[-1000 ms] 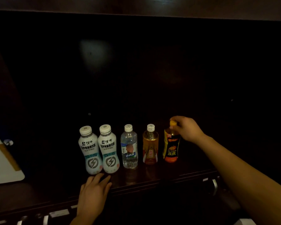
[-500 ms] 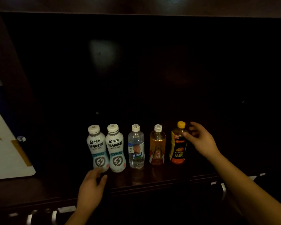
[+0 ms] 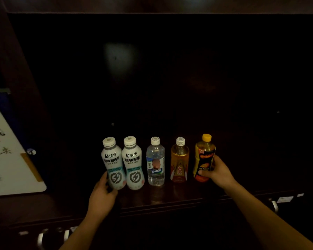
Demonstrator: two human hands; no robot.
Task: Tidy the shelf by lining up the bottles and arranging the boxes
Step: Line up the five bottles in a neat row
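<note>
Several bottles stand in a row on the dark wooden shelf (image 3: 170,197). From the left: two white bottles (image 3: 113,161) (image 3: 133,161), a clear water bottle (image 3: 155,161), an amber bottle (image 3: 179,159) and a yellow-capped dark bottle (image 3: 203,156). My left hand (image 3: 102,195) touches the lower left side of the leftmost white bottle, fingers curled round its base. My right hand (image 3: 218,173) wraps round the lower body of the yellow-capped bottle at the row's right end. No boxes are visible.
A white board with handwritten characters (image 3: 9,156) leans at the left. Metal handles (image 3: 42,237) (image 3: 275,204) show below the shelf's front edge. The back of the shelf is dark and deep.
My right hand dropped from the yellow cap to the bottle's lower body and gripped it. My left hand rose from the shelf edge to the leftmost white bottle.
</note>
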